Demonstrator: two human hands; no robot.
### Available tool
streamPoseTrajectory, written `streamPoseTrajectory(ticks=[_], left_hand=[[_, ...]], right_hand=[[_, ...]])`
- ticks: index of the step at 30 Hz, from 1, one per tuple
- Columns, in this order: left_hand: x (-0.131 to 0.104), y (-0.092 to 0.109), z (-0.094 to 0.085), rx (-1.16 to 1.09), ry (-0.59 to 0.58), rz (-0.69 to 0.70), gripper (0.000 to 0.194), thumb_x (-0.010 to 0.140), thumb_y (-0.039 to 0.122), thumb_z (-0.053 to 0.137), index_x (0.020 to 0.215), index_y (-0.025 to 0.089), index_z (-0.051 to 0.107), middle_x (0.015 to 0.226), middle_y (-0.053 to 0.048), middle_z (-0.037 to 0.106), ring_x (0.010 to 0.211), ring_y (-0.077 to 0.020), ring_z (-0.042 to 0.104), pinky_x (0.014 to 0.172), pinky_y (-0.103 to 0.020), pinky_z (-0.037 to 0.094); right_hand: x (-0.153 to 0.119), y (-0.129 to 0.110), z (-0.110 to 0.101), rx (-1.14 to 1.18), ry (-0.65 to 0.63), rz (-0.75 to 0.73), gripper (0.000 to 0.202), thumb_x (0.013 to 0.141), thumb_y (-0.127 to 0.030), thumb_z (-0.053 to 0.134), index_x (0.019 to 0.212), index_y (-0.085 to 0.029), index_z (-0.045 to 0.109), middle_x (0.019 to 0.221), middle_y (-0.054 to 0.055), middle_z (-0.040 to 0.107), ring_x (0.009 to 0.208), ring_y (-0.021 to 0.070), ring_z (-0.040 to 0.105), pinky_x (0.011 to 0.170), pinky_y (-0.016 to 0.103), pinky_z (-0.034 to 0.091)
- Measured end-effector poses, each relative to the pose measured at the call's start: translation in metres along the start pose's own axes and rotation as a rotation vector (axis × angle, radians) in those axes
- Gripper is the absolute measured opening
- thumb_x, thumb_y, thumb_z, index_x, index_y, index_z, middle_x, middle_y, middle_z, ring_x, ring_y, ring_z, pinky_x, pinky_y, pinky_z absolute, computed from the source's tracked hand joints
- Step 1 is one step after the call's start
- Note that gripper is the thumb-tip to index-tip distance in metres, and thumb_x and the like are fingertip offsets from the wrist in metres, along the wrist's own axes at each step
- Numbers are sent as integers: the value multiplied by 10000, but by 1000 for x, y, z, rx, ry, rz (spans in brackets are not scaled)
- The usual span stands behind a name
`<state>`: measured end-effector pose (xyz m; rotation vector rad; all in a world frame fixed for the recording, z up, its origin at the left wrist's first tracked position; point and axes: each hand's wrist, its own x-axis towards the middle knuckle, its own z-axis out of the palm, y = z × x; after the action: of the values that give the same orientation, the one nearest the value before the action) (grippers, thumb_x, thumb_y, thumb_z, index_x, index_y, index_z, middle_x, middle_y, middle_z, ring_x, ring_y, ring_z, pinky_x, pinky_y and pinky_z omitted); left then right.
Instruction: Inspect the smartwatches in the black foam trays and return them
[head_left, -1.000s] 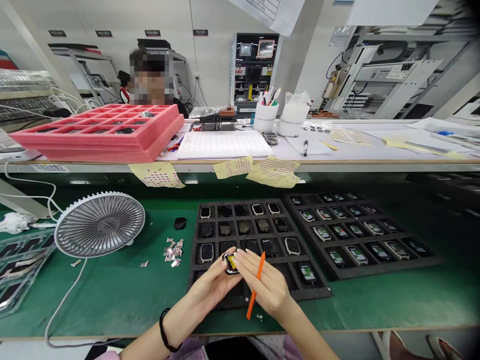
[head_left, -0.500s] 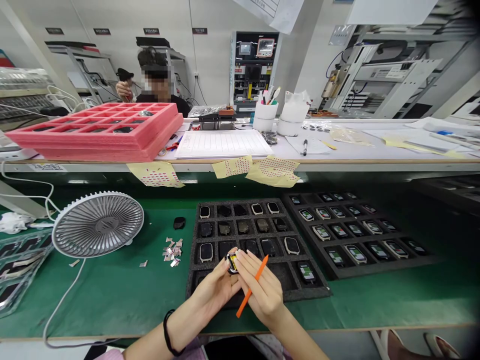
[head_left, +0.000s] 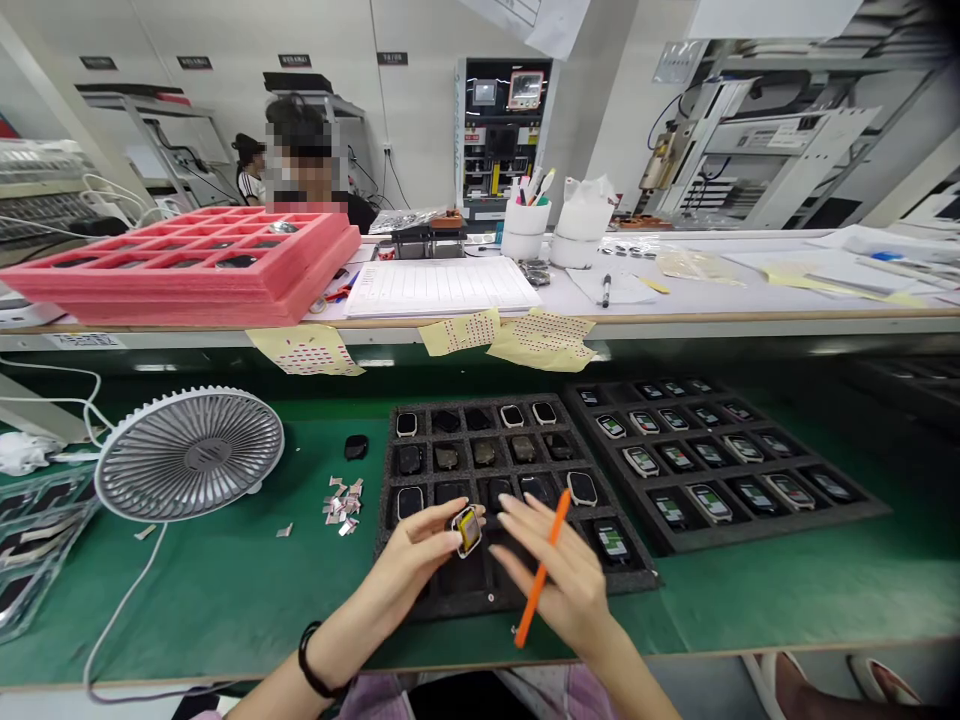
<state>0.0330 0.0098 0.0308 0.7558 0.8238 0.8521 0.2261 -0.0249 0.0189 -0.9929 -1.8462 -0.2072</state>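
In our left hand [head_left: 420, 545] we grasp an open watch [head_left: 467, 531] by its edges, thumb on the near side, its yellow and silvery inside showing. It is tilted above the near tray [head_left: 637, 580]. Our right hand [head_left: 566, 580] is just beside it, apart from the watch, fingers spread, with an orange stick [head_left: 542, 570] held slanting across them.

Below our hands, we see the dark near tray lying on the green bench [head_left: 262, 600], with watches in many of its compartments. To its right lies the side tray [head_left: 750, 538], where several screens are lit. To the left we have a heap of small silvery-pink scraps [head_left: 343, 505], a black watch case [head_left: 355, 447] and a round fan [head_left: 202, 455].

On the shelf [head_left: 667, 310] above, we see pink foam trays [head_left: 300, 300], a printed sheet [head_left: 442, 287] and a white pen cup [head_left: 523, 232]. A person [head_left: 360, 212] is beyond the pink foam trays.
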Motion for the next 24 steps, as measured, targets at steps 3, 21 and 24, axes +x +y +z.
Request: streamPoseTrajectory(ticks=[3, 21, 24], left_hand=[[-4, 0, -14, 624, -63, 277, 322, 696, 270, 785, 1015, 246, 745, 1180, -86, 671, 1128, -276, 592, 1008, -427, 443], [-3, -31, -39, 1942, -337, 741, 547, 993, 343, 373, 1499, 287, 173, 1559, -39, 245, 1416, -259, 278, 1127, -461, 311], [1, -22, -42, 1904, -483, 686, 563, 997, 379, 352, 1497, 323, 102, 1562, -7, 218, 1427, -244, 249, 1148, -467, 276]], right_hand=[[-13, 22, -22, -157, 77, 222, 214, 865, -149, 594, 1069, -197, 639, 1004, 86, 741, 906, 219, 715, 828, 361, 584], [-60, 67, -57, -573, -455, 815, 370, 671, -290, 666, 681, -265, 297, 658, -2, 449, 629, 220, 533, 481, 258, 364], [-59, 68, -52, -574, -467, 817, 359, 676, -263, 650, 680, -265, 291, 672, 4, 439, 664, 227, 532, 487, 254, 361]])
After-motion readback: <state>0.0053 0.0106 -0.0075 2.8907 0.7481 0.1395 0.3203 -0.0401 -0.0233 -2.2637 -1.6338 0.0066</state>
